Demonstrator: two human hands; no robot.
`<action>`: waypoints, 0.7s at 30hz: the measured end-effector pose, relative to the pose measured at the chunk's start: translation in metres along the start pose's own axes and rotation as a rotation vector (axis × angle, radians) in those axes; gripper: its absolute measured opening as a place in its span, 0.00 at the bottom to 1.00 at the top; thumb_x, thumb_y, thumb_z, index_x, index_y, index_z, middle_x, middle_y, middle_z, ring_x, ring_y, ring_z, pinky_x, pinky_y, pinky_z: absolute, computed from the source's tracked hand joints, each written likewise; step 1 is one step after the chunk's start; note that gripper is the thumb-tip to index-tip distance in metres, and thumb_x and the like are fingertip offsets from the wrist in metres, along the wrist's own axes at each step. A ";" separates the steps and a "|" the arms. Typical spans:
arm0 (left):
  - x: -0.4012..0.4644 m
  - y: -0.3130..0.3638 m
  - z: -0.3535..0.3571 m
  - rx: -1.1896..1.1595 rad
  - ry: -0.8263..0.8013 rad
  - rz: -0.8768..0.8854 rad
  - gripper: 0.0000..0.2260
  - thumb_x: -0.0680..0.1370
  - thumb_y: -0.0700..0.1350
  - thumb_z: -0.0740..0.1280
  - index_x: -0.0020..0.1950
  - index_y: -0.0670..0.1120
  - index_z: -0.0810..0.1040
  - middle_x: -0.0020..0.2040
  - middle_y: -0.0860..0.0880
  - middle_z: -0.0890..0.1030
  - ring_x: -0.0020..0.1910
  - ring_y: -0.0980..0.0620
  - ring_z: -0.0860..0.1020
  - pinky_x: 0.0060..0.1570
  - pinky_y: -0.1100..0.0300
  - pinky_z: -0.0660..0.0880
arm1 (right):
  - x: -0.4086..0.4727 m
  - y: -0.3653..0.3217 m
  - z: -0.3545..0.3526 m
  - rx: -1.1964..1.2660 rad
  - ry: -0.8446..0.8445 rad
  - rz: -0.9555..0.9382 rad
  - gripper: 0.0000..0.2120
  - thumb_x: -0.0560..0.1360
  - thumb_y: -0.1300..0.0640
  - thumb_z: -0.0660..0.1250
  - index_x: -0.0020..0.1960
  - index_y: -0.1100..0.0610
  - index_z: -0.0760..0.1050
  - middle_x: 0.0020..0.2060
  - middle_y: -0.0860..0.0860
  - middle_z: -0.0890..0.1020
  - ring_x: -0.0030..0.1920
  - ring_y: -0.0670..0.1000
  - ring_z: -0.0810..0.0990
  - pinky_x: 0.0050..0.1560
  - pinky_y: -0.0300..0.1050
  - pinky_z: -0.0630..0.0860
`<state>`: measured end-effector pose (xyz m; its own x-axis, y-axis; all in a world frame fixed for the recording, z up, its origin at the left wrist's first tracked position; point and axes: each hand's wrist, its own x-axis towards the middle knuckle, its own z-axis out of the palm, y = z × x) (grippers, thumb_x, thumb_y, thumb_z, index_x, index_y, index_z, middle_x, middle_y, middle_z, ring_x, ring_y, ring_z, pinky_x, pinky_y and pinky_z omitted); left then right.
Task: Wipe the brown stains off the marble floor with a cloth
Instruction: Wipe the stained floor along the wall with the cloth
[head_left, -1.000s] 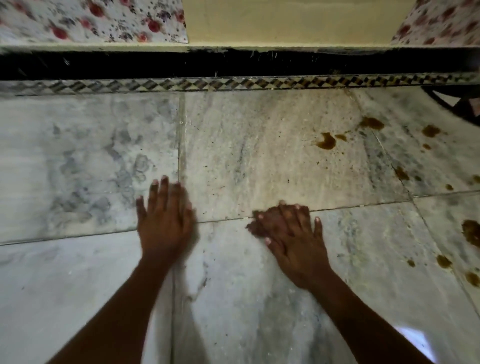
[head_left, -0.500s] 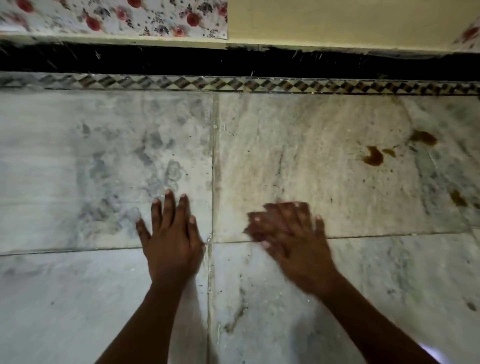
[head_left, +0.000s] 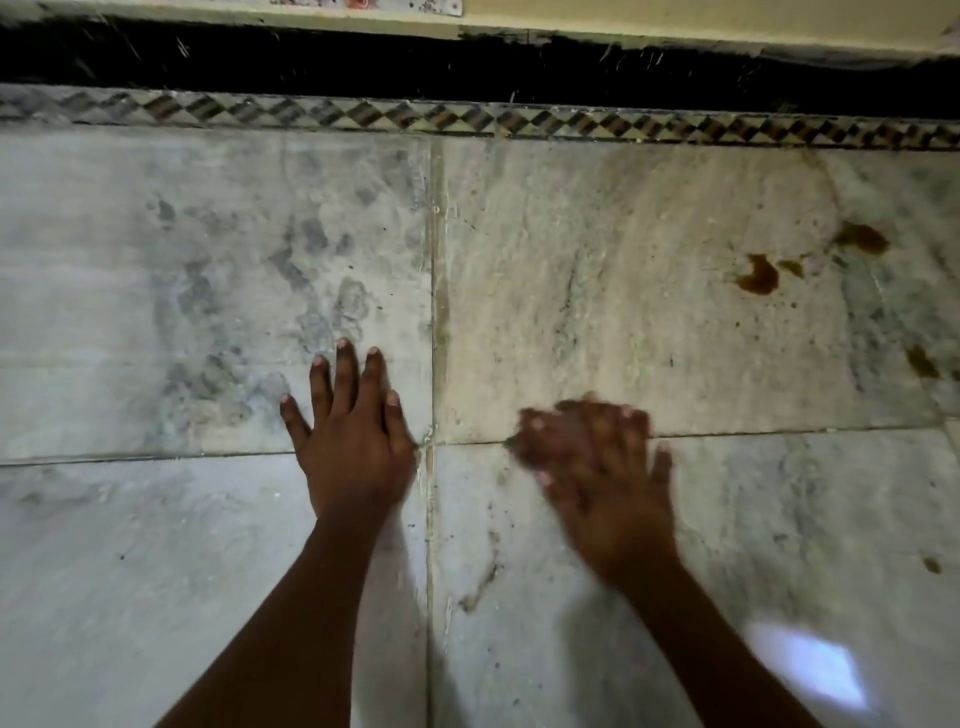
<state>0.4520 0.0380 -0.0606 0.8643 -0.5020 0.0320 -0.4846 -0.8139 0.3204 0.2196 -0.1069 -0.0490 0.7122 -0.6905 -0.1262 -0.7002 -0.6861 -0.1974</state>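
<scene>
My view has slid left, so fewer brown stains (head_left: 757, 276) show: five, far right on the marble floor (head_left: 597, 291). My left hand (head_left: 349, 439) lies flat, fingers spread. My right hand (head_left: 597, 483) is blurred; I can't tell its grip, nor see the cloth.

Both hands (head_left: 353, 441) flat on marble floor (head_left: 597, 291); brown stains (head_left: 758, 275) right.
</scene>
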 end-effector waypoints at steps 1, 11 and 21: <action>0.000 0.000 0.001 0.005 0.001 0.001 0.25 0.88 0.54 0.54 0.86 0.55 0.59 0.88 0.51 0.54 0.87 0.46 0.51 0.82 0.33 0.46 | 0.014 0.014 -0.001 0.013 0.029 0.177 0.30 0.83 0.31 0.46 0.84 0.33 0.47 0.87 0.49 0.52 0.86 0.64 0.48 0.81 0.75 0.50; 0.001 -0.002 0.002 0.010 0.032 0.047 0.25 0.87 0.55 0.52 0.85 0.53 0.62 0.87 0.49 0.57 0.87 0.43 0.53 0.81 0.31 0.48 | -0.048 -0.067 0.020 0.010 -0.012 -0.210 0.30 0.85 0.32 0.48 0.83 0.28 0.39 0.88 0.46 0.44 0.86 0.61 0.38 0.83 0.69 0.42; 0.003 -0.009 -0.007 -0.177 0.031 0.048 0.26 0.83 0.52 0.52 0.80 0.49 0.71 0.85 0.48 0.64 0.85 0.43 0.59 0.81 0.35 0.52 | 0.014 -0.100 0.032 0.104 0.137 -0.022 0.32 0.86 0.36 0.53 0.84 0.37 0.43 0.86 0.55 0.57 0.85 0.67 0.51 0.83 0.71 0.48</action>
<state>0.4605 0.0462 -0.0566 0.8457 -0.5276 0.0797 -0.4967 -0.7238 0.4789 0.3017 -0.0406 -0.0619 0.7087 -0.7055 0.0114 -0.6708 -0.6787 -0.2989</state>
